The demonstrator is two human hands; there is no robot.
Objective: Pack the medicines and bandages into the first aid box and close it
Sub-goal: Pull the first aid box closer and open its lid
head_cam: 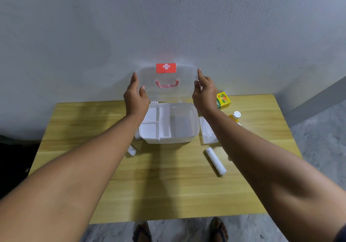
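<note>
The white first aid box (194,129) stands open at the back of the wooden table, a divided tray inside on its left. Its clear lid (184,81), with a red cross label and a pink handle, stands upright. My left hand (135,96) grips the lid's left edge and my right hand (205,92) grips its right edge. A white bandage roll (216,161) lies in front of the box to the right. A clear packet of cotton swabs (206,133) lies beside the box's right wall. A yellow-green medicine carton (223,101) and a yellow bottle with a white cap (235,116) stand further right.
The table (168,185) stands against a grey wall. A small white item (132,150) lies left of the box's front, and another white piece shows at the box's left side. My feet in sandals show below the table's near edge.
</note>
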